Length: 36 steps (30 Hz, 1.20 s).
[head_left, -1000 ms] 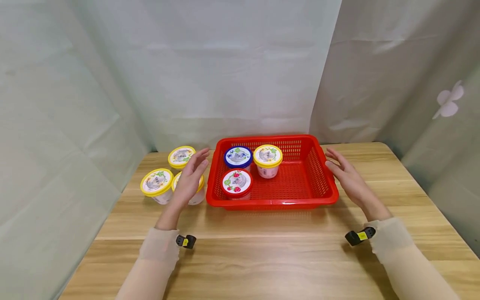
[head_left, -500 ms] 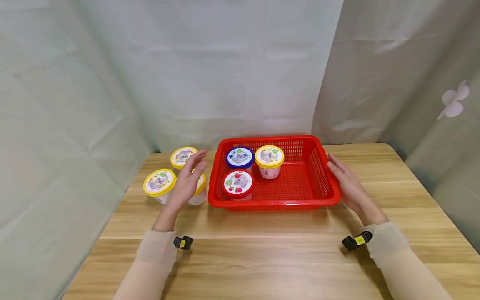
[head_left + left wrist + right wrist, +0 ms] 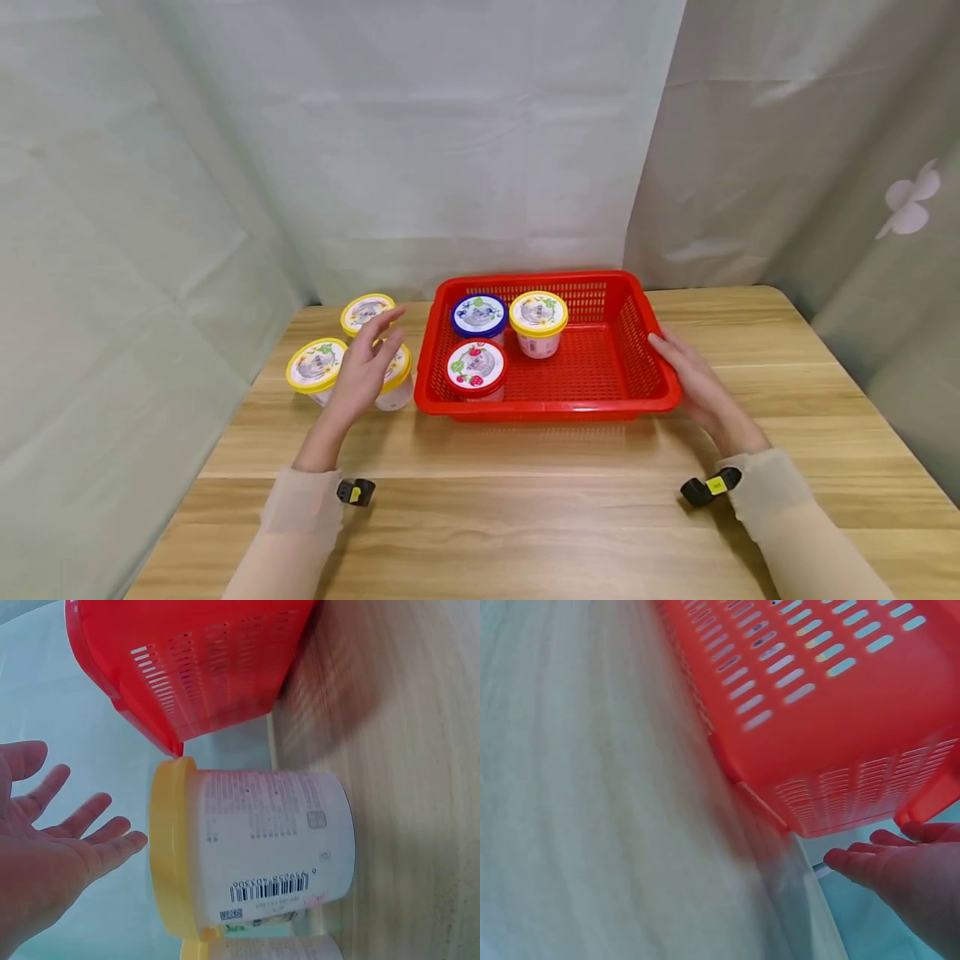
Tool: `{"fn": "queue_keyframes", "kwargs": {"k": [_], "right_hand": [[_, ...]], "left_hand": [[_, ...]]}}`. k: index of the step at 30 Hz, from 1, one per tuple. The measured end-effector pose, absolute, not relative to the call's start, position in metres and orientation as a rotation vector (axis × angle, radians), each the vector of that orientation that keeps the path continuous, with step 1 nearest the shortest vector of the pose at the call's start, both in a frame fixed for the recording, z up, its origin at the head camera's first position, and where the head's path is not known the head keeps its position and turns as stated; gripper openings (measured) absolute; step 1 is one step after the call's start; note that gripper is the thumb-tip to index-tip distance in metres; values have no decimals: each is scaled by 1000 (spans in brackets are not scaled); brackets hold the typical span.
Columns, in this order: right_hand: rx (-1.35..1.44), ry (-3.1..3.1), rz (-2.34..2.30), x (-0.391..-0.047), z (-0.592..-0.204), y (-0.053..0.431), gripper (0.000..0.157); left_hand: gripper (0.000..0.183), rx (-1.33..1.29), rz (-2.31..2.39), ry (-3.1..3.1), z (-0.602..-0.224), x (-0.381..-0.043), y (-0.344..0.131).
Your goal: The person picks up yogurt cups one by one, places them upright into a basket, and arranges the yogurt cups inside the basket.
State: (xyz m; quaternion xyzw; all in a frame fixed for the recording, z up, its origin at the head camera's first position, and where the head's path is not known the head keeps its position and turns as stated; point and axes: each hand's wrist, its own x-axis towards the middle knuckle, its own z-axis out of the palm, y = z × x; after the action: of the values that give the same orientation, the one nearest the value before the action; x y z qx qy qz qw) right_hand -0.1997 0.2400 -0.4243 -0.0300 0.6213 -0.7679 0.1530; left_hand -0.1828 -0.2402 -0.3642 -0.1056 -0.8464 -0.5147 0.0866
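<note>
My left hand (image 3: 358,375) hovers with loosely spread fingers over the yellow-lidded tubs left of the basket. In the left wrist view its fingers are beside the lid of the nearest white tub (image 3: 262,832), with nothing held. My right hand (image 3: 699,385) is at the right end of the red plastic basket (image 3: 555,407), thumb on the rim. The right wrist view shows its fingers (image 3: 855,862) extended under that rim. Inside the basket stand a blue-lidded tub (image 3: 480,315), a red-lidded tub (image 3: 476,365) and a yellow-lidded tub (image 3: 538,315).
Two further yellow-lidded tubs stand outside, one at the left (image 3: 317,367) and one behind (image 3: 366,312), close to the one under my left hand. The wooden table (image 3: 540,517) ends at pale curtains (image 3: 465,150) behind and at the sides.
My left hand has drawn slightly left and toward me, its fingers bending a little more. My right hand has come in to the basket's right rim. The tubs stand as before.
</note>
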Motion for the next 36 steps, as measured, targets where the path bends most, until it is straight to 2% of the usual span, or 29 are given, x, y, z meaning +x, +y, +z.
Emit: {"fn": "queue_keyframes", "kwargs": {"k": [5, 10, 23, 36], "right_hand": [[-126, 1688, -2221, -200, -431, 238, 51], [-188, 1612, -2263, -201, -435, 237, 43], [-203, 1549, -2292, -201, -441, 236, 39], [-171, 1588, -2267, -202, -441, 236, 48]], "left_hand": [[48, -293, -1413, -2564, -367, -183, -244], [46, -303, -1325, -2559, -372, -181, -248], [44, -335, -1167, -2593, -382, -169, -258], [53, -350, -964, -2745, -392, -161, -265]]}}
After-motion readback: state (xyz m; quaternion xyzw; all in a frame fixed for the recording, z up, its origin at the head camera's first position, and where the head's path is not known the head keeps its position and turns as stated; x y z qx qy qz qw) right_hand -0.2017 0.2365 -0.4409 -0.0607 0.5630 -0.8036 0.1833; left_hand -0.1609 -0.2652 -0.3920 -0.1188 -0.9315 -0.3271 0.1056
